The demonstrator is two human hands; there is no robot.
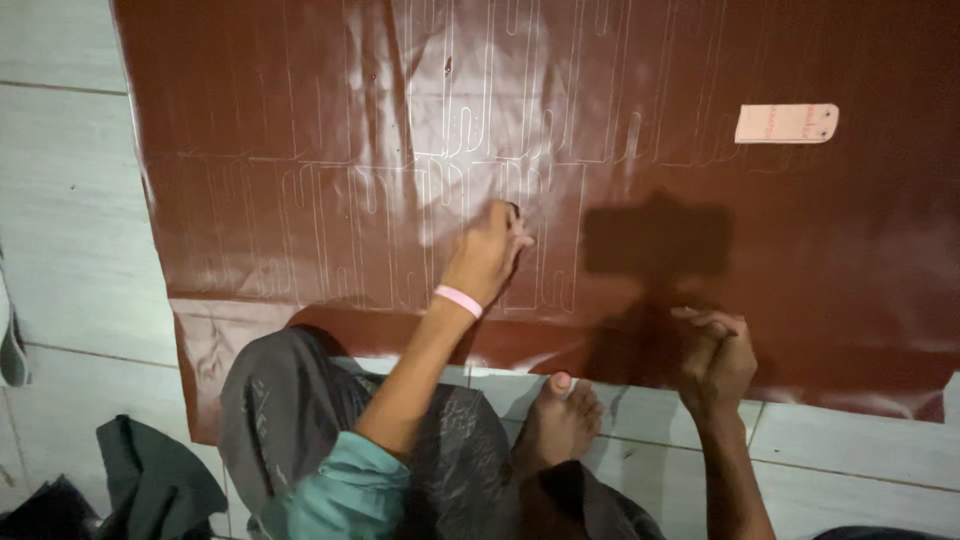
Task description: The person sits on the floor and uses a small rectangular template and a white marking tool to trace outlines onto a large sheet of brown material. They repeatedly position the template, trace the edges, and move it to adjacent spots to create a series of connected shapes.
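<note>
Head view | left hand [487, 255] marking brown sheet [820, 240] | right hand [718, 355] pressing edge

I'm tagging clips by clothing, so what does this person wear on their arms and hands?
The left hand is bare, with a pink band at the wrist and a teal sleeve pushed up near the elbow. The right hand and forearm are bare, with no sleeve, glove or band in view.

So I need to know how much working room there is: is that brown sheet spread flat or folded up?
Spread out: the brown sheet lies open across the tiled floor, wrinkled, its near edge curling.
</note>
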